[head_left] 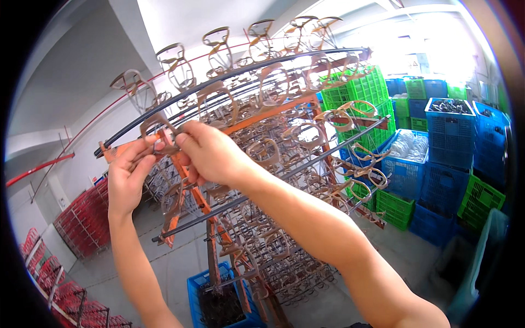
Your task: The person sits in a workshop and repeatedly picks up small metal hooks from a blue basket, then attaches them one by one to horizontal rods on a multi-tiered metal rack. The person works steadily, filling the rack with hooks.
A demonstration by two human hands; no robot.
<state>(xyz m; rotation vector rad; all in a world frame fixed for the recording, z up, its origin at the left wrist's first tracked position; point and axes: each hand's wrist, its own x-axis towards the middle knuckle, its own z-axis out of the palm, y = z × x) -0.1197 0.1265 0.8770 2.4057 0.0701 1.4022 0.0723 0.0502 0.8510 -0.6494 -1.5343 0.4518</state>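
Both hands meet at the left part of an orange rack (262, 113). My left hand (127, 176) is closed, its thumb and fingers pinching the lower part of a brown looped frame (155, 121). From the right, my right hand (210, 153) grips the same piece with bent fingers. The piece is by a dark rack bar (128, 127); whether it is fixed to the bar is hidden by my fingers. Similar brown looped frames (217, 101) sit in rows along the bars above, beside and below my hands.
Green crates (361, 90) stand behind the rack. Blue crates (449, 134) are stacked at right, one (404, 153) holding clear wrapped items. A blue crate (191, 284) with dark pieces sits under the rack. Racks of red parts (85, 221) stand at left.
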